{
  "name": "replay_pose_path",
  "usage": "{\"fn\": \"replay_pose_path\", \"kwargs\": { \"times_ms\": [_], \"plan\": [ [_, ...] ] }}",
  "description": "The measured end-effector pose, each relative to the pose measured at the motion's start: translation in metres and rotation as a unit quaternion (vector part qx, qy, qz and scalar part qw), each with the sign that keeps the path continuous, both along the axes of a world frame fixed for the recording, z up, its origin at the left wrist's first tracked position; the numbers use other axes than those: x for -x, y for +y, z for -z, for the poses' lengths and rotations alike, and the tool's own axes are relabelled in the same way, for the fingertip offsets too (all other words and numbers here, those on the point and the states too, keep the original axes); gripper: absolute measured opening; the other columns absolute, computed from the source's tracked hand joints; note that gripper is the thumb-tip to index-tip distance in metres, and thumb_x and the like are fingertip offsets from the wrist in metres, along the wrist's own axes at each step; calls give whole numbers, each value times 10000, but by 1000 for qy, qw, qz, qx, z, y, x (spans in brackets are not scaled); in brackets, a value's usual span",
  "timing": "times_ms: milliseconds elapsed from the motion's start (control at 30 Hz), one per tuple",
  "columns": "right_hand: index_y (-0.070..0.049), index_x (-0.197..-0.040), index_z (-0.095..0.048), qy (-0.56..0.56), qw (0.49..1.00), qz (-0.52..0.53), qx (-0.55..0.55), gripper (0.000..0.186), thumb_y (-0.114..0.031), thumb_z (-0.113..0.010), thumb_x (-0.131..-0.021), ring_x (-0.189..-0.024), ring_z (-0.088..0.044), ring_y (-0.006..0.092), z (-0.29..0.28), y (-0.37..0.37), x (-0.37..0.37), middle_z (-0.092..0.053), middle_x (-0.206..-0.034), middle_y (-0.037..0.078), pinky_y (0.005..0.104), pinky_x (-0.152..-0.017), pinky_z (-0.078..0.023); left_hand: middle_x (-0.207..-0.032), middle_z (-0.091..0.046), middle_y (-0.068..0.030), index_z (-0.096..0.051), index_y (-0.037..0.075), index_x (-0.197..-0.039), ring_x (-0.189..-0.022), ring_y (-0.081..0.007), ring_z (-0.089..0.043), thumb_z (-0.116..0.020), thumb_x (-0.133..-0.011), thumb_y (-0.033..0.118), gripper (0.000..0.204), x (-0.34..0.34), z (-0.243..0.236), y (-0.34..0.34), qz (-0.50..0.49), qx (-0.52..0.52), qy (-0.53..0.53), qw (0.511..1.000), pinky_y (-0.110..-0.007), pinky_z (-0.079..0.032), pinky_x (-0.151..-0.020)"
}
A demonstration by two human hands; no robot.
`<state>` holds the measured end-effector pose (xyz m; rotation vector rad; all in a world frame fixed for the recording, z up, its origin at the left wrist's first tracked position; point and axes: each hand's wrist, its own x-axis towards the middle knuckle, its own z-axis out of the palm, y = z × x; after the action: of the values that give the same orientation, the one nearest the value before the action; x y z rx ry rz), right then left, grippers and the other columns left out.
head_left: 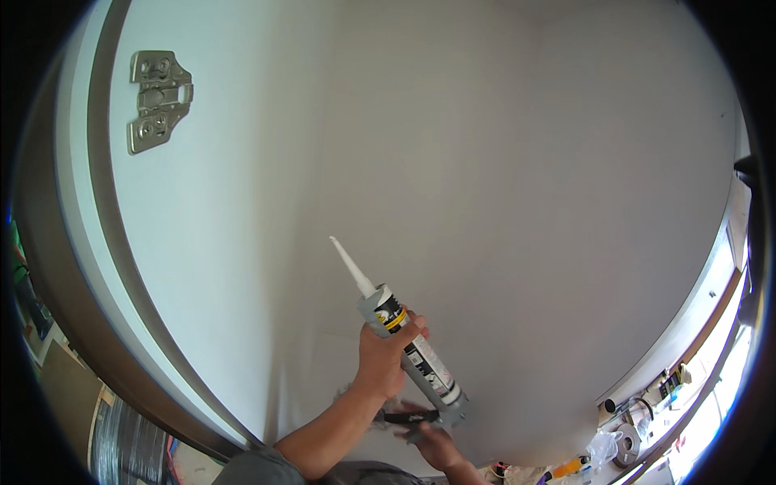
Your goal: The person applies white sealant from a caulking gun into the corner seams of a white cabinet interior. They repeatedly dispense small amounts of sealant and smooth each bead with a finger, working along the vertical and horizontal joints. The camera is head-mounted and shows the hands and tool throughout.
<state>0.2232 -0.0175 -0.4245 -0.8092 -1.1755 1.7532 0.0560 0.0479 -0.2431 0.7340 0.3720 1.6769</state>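
A grey caulking gun [419,381] slants across the lower middle of the view, loaded with a white, black and yellow sealant cartridge [430,365]. Its white tapered nozzle [352,265] points up and to the left, apart from the pale panels. My left hand [383,356] is wrapped round the front of the gun and cartridge, thumb across the label. Lower down, my right hand [439,449] is closed about the black handle and trigger [412,418] at the gun's rear. That hand is slightly blurred and its grip is partly hidden.
A metal hinge plate [160,101] is screwed to the white side panel [202,218]. Pale inner walls [517,202] surround my hands. At lower right lie a roll of tape [627,444], a clear plastic bag [602,447] and an orange-yellow tool [569,467]. A film-wrapped bundle [129,444] stands lower left.
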Motion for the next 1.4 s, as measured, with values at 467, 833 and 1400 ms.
{"fn": "replay_pose_path", "kwargs": {
  "times_ms": [467, 833, 1400],
  "plan": [
    [30, -1261, -677, 44, 866, 169, -468, 401, 32, -805, -881, -949, -663, 175, -217, 5, 5, -670, -1101, 111, 345, -889, -548, -943, -698, -41, -613, 27, -1109, -843, -123, -683, -858, -815, 67, 385, -20, 35, -76, -129, -44, 405, 904, -310, -573, -750],
    [30, -1196, -719, 121, 907, 94, -391, 259, 77, -720, -942, -958, -666, 132, -208, 22, 36, -698, -1078, 94, 291, -833, -553, -897, -699, -28, -630, 44, -1021, -788, -112, -676, -840, -818, 44, 292, -8, 44, -90, -70, -24, 403, 912, -292, -558, -725],
    [-19, -1250, -666, 136, 950, 51, -275, 320, 90, -665, -949, -1037, -628, 161, -153, 54, 28, -616, -1124, 63, 348, -960, -546, -947, -701, -78, -602, -7, -1118, -862, -160, -692, -829, -810, 45, 386, -1, 93, -69, -120, 75, 465, 874, -324, -564, -787]
  ]
}}
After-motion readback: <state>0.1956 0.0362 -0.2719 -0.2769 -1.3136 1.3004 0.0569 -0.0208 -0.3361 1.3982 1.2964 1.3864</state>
